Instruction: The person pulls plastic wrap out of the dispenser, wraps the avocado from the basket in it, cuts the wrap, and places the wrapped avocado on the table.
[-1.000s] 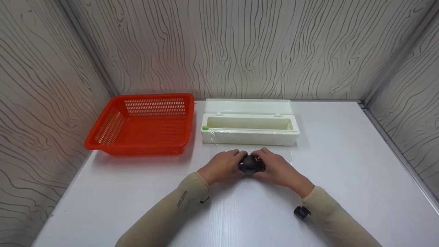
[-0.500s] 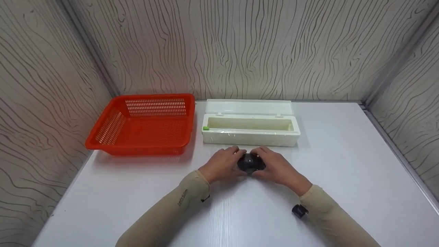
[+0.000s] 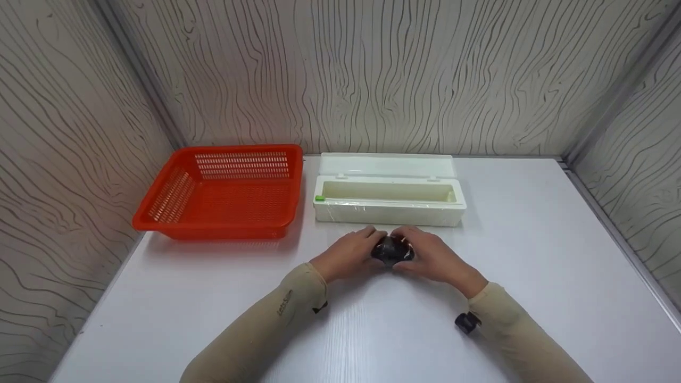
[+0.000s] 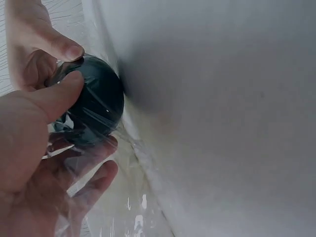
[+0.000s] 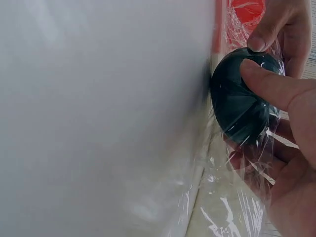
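A dark, smooth, rounded object (image 3: pixel 392 251) sits between my two hands over the white table. Clear cling film (image 4: pixel 81 165) covers it, creased and bunched near the fingers in both wrist views. My left hand (image 3: pixel 347 254) grips its left side, thumb on the near face and fingers curled behind. From the right, my right hand (image 3: pixel 432 256) holds it the same way, with the thumb (image 5: pixel 266 81) pressing on the film. Just beyond the hands stands a white cling film dispenser (image 3: pixel 391 215), lid raised, with a green slider (image 3: pixel 319 198) at its left end.
To the left of the dispenser stands a red plastic basket (image 3: pixel 223 232) with slotted sides. Patterned panels (image 3: pixel 383 80) enclose the back and both sides of the white table (image 3: pixel 532 255). A dark wrist mount (image 3: pixel 467 322) hangs under the right sleeve.
Both hands keep hold of the dark object, which has turned and shifted slightly between the fingers. The basket and dispenser stay where they were.
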{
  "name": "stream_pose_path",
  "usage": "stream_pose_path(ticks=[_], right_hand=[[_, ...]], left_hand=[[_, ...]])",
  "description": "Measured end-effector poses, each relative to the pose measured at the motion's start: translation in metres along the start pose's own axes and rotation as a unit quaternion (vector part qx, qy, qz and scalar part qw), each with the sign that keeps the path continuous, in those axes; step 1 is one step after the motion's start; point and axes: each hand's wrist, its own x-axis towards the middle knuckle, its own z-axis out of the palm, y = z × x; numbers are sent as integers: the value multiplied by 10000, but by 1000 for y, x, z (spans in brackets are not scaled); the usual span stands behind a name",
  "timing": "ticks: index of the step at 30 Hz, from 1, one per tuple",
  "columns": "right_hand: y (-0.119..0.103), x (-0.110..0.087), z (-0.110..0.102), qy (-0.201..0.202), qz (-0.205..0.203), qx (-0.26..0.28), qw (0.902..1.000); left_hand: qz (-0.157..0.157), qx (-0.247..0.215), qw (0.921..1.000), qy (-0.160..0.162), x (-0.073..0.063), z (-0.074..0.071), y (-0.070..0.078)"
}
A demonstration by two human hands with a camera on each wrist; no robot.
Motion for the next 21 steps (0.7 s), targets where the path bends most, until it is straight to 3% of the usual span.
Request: stream_pose_path(ticks=[4, 10, 16, 21], right_hand=[[0, 1, 1, 102, 82, -116, 9998], [-4, 5, 5, 467, 88, -561, 9973], [-5, 10, 3, 212, 303, -620, 9974], [-5, 10, -1, 63, 399, -529, 9978]], left_hand=[[-132, -247, 9996, -71, 0, 0, -3], [-403, -189, 9988, -226, 4, -1, -5], [-546, 207, 9980, -240, 6, -3, -4], [-344, 508, 9981, -92, 9, -4, -4]])
